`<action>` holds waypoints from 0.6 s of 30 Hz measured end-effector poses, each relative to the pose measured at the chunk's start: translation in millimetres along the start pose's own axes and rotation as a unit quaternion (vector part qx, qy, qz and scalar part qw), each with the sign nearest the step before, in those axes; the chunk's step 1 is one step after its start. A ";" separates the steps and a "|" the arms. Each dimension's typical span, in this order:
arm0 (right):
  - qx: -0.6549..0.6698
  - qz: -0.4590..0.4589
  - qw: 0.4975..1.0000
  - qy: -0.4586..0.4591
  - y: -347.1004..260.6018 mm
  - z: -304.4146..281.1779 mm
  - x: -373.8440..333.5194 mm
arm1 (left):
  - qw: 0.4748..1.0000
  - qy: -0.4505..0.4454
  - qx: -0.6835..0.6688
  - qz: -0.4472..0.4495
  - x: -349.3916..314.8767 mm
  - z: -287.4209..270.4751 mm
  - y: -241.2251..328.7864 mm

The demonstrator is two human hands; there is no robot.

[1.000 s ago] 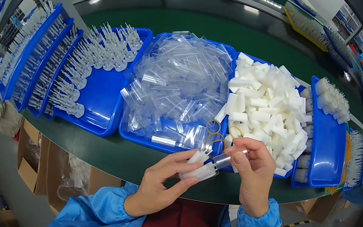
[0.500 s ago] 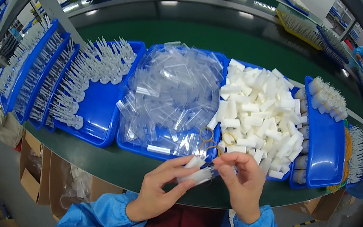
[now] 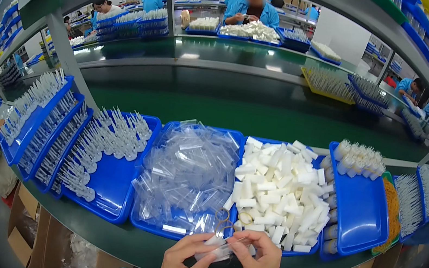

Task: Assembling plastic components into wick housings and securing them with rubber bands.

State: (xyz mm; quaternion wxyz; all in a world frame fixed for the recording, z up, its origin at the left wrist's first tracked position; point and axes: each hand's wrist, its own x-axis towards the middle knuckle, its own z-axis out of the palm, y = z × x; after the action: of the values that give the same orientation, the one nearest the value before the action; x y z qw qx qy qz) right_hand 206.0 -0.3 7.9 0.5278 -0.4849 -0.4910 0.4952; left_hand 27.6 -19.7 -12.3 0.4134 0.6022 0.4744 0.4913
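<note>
In front of me, at the near edge of the bench, my left hand (image 3: pixel 181 261) closes its thumb and fingers around a small bundle of white block and clear plastic sleeve (image 3: pixel 223 253). My right hand (image 3: pixel 261 261) pinches the same sleeve from the other side, its fingertips almost meeting the left ones. How block and sleeve fit together is partly hidden by the fingers. Just beyond the fingertips lie a few tan rubber bands (image 3: pixel 245 218). Behind them are a heap of clear plastic sleeves (image 3: pixel 187 168) and a heap of white blocks (image 3: pixel 280 192).
Both heaps sit in blue trays. A blue tray (image 3: pixel 110 190) of white stemmed parts (image 3: pixel 129 133) stands left, beside tilted stacked trays (image 3: pixel 43 126). At right, a blue tray (image 3: pixel 366 207) rests over bagged parts. Cardboard boxes (image 3: pixel 21 241) are below the bench. Co-workers sit beyond.
The view has tilted upward, so trays and hands appear lower and people across the bench show. My right hand has come closer to my left over the clear sleeve.
</note>
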 end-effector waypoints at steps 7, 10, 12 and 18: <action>-0.131 -0.058 0.990 0.000 1.6 2.0 -6.5 | 0.994 -0.030 0.089 0.048 -3.5 -9.8 -2.4; -0.072 -0.021 0.996 -0.040 2.2 -3.4 -3.6 | 0.998 -0.040 -0.006 -0.042 -3.9 -12.2 -6.6; -0.036 -0.006 0.999 -0.037 5.4 -2.2 -2.5 | 0.995 -0.037 -0.053 -0.072 -4.9 -11.8 -10.4; -0.223 -0.253 0.941 0.007 16.4 -0.4 -12.0 | 0.997 -0.056 0.049 0.032 -0.6 -14.7 -8.0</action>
State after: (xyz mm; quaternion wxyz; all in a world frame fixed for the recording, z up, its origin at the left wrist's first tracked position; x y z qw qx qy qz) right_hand 205.4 -11.6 -9.0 0.5176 -0.4535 -0.6915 0.2199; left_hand 11.8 -18.1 -17.6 0.3935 0.6634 0.4546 0.4454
